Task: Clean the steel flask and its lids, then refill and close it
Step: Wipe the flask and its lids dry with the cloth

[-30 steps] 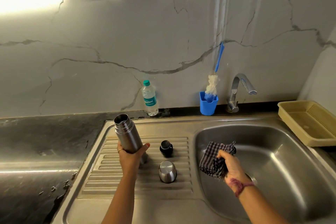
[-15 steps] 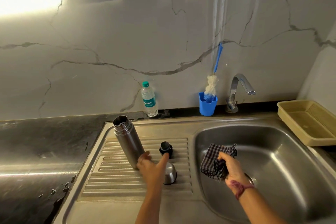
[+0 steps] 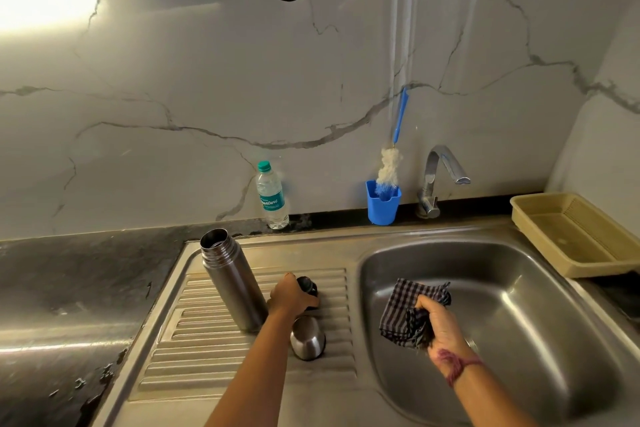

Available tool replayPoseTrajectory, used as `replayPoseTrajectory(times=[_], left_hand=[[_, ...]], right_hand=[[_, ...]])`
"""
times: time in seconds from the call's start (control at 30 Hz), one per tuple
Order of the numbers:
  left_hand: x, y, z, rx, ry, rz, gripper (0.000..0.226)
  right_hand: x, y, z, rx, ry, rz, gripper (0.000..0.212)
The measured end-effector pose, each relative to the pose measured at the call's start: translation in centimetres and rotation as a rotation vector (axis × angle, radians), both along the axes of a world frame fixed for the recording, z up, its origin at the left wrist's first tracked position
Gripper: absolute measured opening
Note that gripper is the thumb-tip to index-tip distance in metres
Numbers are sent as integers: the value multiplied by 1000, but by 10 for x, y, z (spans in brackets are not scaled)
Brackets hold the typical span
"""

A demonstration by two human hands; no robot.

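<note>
- Left hand (image 3: 292,296) is curled over the black inner lid (image 3: 308,286) on the ribbed drainboard (image 3: 207,340). The grip is closed round it from above, and the lid looks still seated on the ribs.
- Right hand (image 3: 438,322) is bunched tight on the checked cloth (image 3: 408,308), held over the sink basin (image 3: 519,305) near its left wall. Nothing else is in that grip.
- Steel flask (image 3: 230,279) stands open-mouthed on the drainboard toward its back-left corner, just beside my left wrist and not held. In this wide view it reads as leaning; I can't tell whether that is real tilt.
- Steel cup lid (image 3: 307,338) sits mouth-down on the drainboard just in front of the inner lid, under my forearm.
- My read on the step: pick up the inner lid and bring it to the cloth for a wipe.
- To do it well, I'd lift straight up before moving right. The forearm passes close to the flask and over the cup lid, so a sideways drag could knock either one.
- I'd meet the cloth over the basin so drips fall there. Wrap the cloth round the lid and twist to work the threads and seal groove.
- I'd hold the lid by its rim, since wet plastic may slip.
- Tap (image 3: 445,173) is at the back edge of the sink, with no water visible from it. Bottle brush (image 3: 389,166) stands in the blue holder (image 3: 382,206) beside it. Water bottle (image 3: 272,198) stands on the counter (image 3: 69,288) against the wall, likely the refill source.
</note>
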State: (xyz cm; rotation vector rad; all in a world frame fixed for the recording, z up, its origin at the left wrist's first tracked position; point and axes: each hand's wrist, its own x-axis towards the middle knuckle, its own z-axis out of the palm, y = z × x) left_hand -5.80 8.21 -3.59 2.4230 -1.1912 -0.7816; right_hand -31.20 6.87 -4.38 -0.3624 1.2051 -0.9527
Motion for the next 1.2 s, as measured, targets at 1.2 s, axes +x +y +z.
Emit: replayPoseTrajectory(times=[1.2], left_hand=[[-177,18,38,-553,1318,189,38]], right_hand=[[-47,9,66,-777,633,454,66]])
